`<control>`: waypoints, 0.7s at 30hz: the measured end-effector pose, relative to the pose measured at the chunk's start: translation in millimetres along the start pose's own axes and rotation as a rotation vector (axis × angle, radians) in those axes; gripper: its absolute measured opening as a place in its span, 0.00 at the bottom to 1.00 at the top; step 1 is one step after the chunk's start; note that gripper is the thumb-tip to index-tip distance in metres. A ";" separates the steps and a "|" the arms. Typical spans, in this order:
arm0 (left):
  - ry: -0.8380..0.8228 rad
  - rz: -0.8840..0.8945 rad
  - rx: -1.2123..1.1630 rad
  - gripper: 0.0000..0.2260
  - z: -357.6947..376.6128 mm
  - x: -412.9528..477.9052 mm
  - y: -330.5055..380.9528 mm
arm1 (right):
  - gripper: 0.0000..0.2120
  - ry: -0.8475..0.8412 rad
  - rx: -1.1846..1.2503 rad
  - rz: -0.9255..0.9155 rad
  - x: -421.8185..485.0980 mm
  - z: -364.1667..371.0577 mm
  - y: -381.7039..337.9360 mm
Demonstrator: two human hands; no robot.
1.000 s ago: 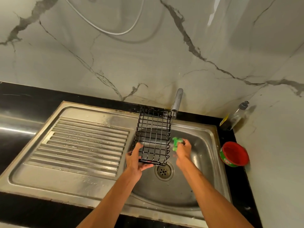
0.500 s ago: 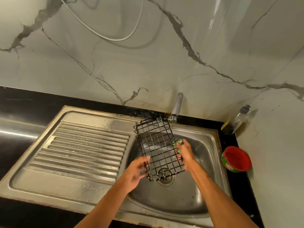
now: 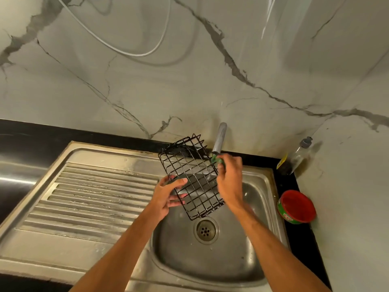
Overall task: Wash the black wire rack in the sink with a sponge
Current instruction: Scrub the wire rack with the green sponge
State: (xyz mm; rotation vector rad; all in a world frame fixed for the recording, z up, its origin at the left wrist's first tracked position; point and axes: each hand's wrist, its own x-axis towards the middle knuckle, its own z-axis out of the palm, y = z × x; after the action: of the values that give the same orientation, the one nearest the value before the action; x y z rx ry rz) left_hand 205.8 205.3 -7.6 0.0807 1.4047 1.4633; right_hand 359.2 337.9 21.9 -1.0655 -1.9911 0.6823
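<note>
The sink (image 3: pixel 248 260) sits at the bench's right end. The rack (image 3: pixel 190 178) is tilted above it, pinched by the left hand (image 3: pixel 168 196). The right hand (image 3: pixel 228 180) is clamped on the sponge (image 3: pixel 216 159). Risk: scrubbing force may twist the wet rack loose.

The wire rack (image 3: pixel 191 175) hangs tilted over the sink (image 3: pixel 259 245) basin, before the tap (image 3: pixel 220 138), between 2 hands. The tub (image 3: pixel 296 207) and bottle (image 3: pixel 294 159) stand at the countertop's (image 3: pixel 303 245) right edge.
</note>
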 end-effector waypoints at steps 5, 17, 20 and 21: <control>0.082 0.034 -0.027 0.39 1.4 4.7 3.1 | 0.17 -0.222 -0.265 -0.401 -14.7 16.4 -6.1; 0.111 0.041 -0.016 0.44 21.5 11.0 0.6 | 0.20 -0.074 -0.135 -0.050 4.8 1.8 10.3; 0.118 0.035 -0.012 0.45 29.0 12.2 -2.3 | 0.22 -0.201 -0.198 -0.236 -8.6 6.7 1.6; 0.118 0.031 -0.008 0.45 30.7 13.0 -4.3 | 0.22 -0.250 -0.236 -0.364 -16.4 7.7 0.9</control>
State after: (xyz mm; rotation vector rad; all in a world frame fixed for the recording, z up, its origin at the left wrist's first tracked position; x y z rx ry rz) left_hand 223.0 234.1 -9.0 0.0115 1.4989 1.5201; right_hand 359.2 323.5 10.8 -0.7417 -2.4475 0.4066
